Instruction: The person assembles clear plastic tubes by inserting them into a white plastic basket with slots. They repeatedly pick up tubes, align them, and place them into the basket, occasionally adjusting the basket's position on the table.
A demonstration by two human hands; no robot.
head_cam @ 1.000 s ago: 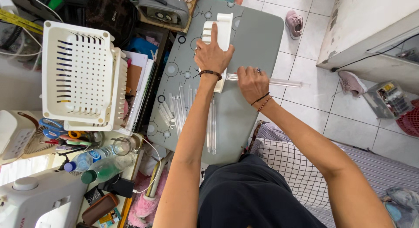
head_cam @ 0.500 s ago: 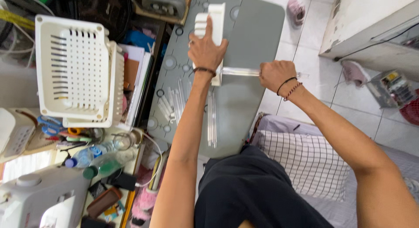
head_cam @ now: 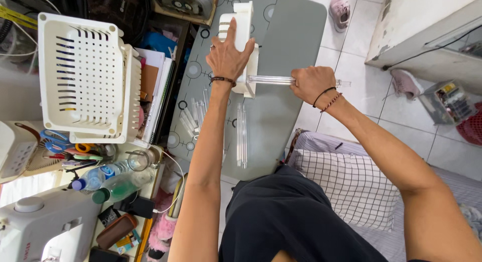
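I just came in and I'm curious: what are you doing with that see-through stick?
A person sits at a grey table. Their left hand presses down on a white plastic tool. Their right hand grips a clear tube that pokes sideways into the tool. More clear tubes lie on the table near the person, and a white basket stands to the left.

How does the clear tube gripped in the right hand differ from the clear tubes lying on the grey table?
The held tube lies crosswise, one end at the white tool under the left hand; the loose long tubes point toward the person. The held tube is clamped in the right hand; the loose tubes rest untouched on the grey table. Short cut pieces lie beside them, far shorter than the held tube. All are clear and slim.
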